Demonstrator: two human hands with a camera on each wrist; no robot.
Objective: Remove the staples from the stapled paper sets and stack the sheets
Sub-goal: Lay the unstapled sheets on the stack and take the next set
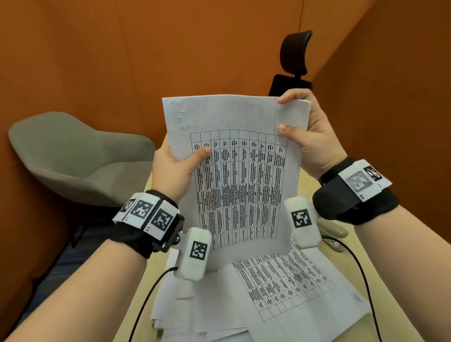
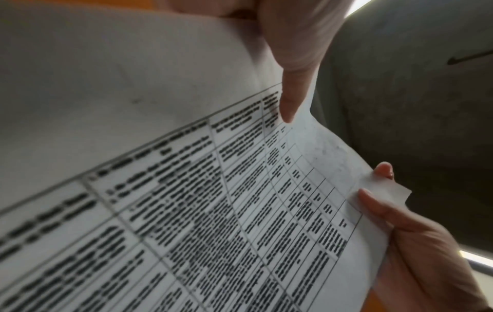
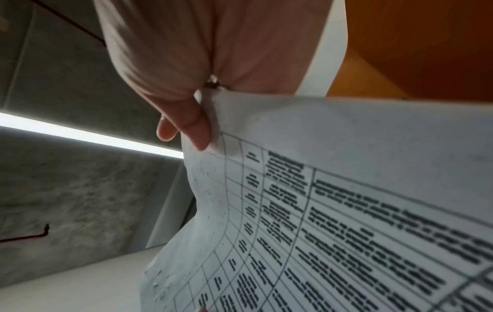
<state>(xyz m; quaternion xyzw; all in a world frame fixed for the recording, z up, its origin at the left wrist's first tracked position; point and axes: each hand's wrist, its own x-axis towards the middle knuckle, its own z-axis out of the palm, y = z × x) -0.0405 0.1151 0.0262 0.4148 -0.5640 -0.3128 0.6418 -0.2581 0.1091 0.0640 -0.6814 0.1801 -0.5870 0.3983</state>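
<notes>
**Paper set held up in both hands over the loose pile**

Left hand [image 1: 173, 171] pinched the left edge of the paper set [image 1: 241, 175], thumb across the printed table, fingers behind the sheet. Right hand [image 1: 310, 136] pinched the upper right corner, thumb on the front, a fingertip hooked over the top edge. The set was held upright in the air, above the desk and clear of it, with small puncture marks near its top left corner. In the right wrist view, a small dark bit showed between thumb and finger at the corner; could not tell what it was.

Below the hands, a loose pile of sheets [image 1: 228, 316] lay fanned and uneven on the pale desk [image 1: 138, 313], one printed table face up on top. A beige object [image 1: 333, 230] sat just beyond the right wrist, mostly hidden by the wrist gear. The raised set hid the desk's far end. A grey chair [image 1: 78, 158] stood to the left against orange walls [image 1: 106, 59]; a black chair headrest [image 1: 295, 50] rose behind the paper.
</notes>
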